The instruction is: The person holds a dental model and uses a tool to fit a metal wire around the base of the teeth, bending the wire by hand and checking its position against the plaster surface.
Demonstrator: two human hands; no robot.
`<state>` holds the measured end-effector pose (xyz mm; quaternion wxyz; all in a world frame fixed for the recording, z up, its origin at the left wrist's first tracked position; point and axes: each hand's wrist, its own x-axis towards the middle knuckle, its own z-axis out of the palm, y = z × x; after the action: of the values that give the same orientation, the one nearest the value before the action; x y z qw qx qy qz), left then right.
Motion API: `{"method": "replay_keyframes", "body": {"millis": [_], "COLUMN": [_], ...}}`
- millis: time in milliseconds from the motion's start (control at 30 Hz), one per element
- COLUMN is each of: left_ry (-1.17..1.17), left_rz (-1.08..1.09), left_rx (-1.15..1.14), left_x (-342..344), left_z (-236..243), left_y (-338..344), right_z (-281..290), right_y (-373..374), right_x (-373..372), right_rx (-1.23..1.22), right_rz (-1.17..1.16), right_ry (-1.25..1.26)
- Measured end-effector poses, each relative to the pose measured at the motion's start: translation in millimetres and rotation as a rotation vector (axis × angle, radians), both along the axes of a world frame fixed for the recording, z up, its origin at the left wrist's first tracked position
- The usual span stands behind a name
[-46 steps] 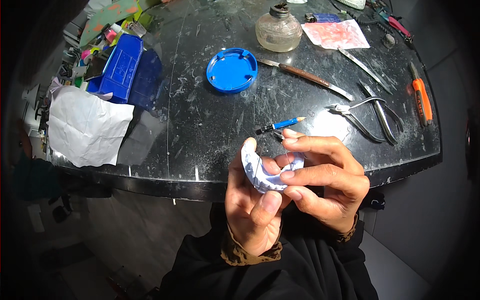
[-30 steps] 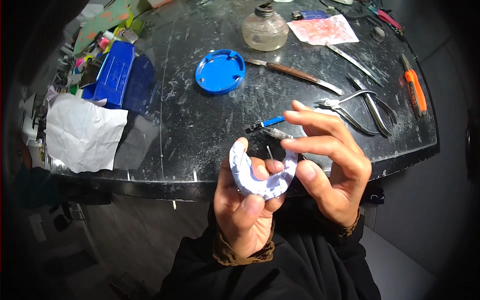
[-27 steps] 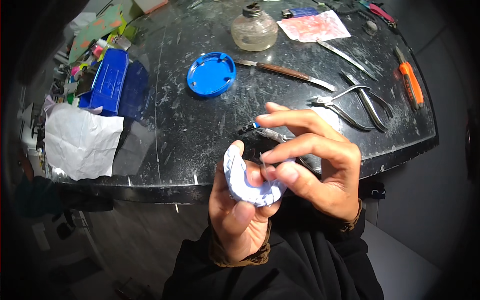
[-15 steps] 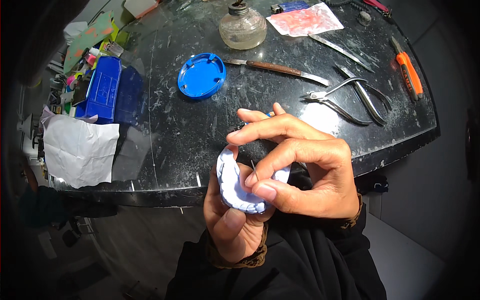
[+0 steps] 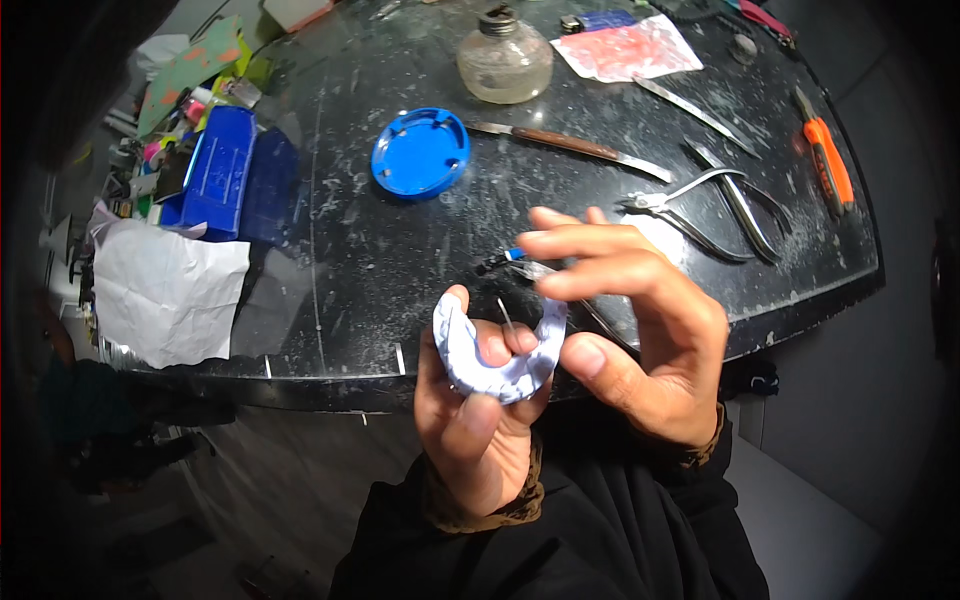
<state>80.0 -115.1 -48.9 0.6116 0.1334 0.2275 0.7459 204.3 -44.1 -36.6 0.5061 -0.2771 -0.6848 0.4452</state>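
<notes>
Dark tabletop [image 5: 340, 215], scuffed; model [image 5: 497, 383] held at the near edge

Both forearms enter from below, in black sleeves with brown cuffs. Left hand [image 5: 472, 450]: palm turned up, pinching the model, thumb pressed to its near curve, one fingertip at its left tip, others showing within the hollow. Right hand [image 5: 660, 360]: fingers spread and bent, thumb standing apart from the index finger, thumb tip just beside the model's right arm; contact there cannot be told.

Surface is black and glossy, marked with pale smears and dust. Lying or standing on it: blue lid [image 5: 420, 155], glass jar [image 5: 505, 72], wood-handled knife [image 5: 565, 143], pliers [image 5: 645, 203], orange cutter [image 5: 828, 168], pink-stained sheet [image 5: 628, 48]. Blue pencil [image 5: 513, 256] is partly hidden behind the right hand. To the left, blue box [image 5: 220, 175] and crumpled white paper [image 5: 170, 300]. Floor [image 5: 300, 470] is grey and dim; grey wall [image 5: 825, 320] to the right.

Model is pale, U-shaped, positioned in front of the tabletop's near edge. Open end faces the far side; closed curve faces the person. Its midline runs roughly away from the person; width and depth appear similar. Thin wire [image 5: 506, 313] slants within the opening, its lower end at the left fingertips.
</notes>
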Motion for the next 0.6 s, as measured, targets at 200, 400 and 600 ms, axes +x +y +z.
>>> {"method": "replay_keyframes", "body": {"millis": [200, 400, 600], "left_ry": [0.12, 0.166, 0.217], "left_rz": [0.076, 0.131, 0.142], "left_rx": [-0.047, -0.064, -0.033], "left_x": [1.3, 4.4, 3.7], "left_z": [-3.0, -1.4, -4.9], "left_y": [4.2, 1.2, 1.3], "right_z": [1.3, -3.5, -5.9], "right_y": [-12.6, -12.2, -11.7], "right_x": [-0.6, -8.7, -11.1], "right_rx": [0.083, 0.063, 0.068], "right_rz": [-0.032, -0.037, -0.028], "right_ry": [-0.093, -0.023, -0.027]}}
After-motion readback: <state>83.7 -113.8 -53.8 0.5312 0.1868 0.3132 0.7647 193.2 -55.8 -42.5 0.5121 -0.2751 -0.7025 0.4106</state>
